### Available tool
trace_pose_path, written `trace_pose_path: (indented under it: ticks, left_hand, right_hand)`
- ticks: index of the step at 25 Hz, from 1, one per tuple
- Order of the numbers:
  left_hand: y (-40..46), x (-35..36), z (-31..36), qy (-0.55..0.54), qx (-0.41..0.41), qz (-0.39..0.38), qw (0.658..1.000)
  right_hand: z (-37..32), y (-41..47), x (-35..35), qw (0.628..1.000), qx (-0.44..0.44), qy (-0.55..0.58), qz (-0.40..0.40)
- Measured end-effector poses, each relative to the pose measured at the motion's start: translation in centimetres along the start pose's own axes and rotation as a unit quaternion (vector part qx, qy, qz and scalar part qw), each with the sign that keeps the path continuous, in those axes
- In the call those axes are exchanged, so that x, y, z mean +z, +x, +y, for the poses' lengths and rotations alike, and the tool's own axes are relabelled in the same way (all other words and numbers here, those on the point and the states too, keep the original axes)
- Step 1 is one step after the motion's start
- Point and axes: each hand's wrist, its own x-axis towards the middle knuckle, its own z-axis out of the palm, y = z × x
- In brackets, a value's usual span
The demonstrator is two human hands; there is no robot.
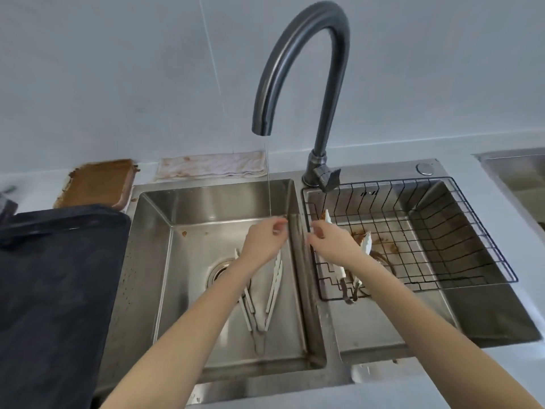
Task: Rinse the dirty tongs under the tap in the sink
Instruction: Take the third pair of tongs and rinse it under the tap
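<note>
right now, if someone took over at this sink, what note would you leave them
Left hand: empty, held over the left basin near the thin stream from the tap.
Right hand: empty, over the wire basket in the right basin.
Tongs: two pairs lie on the left basin floor; one dirty pair sits in the basket amid brown residue.
Done: water running.
Left: likely pick up the dirty pair and rinse it under the stream.

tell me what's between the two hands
The steel divider between the two basins; left hand and right hand hover on either side, head view.
</note>
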Motion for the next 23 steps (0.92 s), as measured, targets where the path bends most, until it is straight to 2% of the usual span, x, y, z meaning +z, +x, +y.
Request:
trace_pose_path:
  ticks: [4, 8, 15, 20, 23]
  left_hand:
    - [-0.8, 1.9, 3.1, 0.114, 0.060, -0.060, 0.990]
    - [-1.5, 4.6, 4.4, 0.195, 0.058, -0.110, 0.973]
    - [-1.5, 8.2, 4.2, 0.271, 0.036, -0.130, 0.953]
    - [-1.5, 8.4, 3.9, 0.262, 0.028, -0.147, 0.953]
    - [-1.7, 8.3, 3.9, 0.187, 0.038, -0.143, 0.971]
  right_hand:
    - [3.9, -1.0, -2.2, 0.997, 0.048, 0.013, 0.058]
    - [8.1, -0.8, -2.2, 0.988, 0.120, 0.021, 0.091]
    - [11.0, 0.4, -0.3, 0.974, 0.206, 0.083, 0.042]
    - [11.5, 1.0, 0.4, 0.973, 0.211, 0.083, 0.046]
    - [11.2, 0.5, 0.3, 0.971, 0.207, 0.100, 0.062]
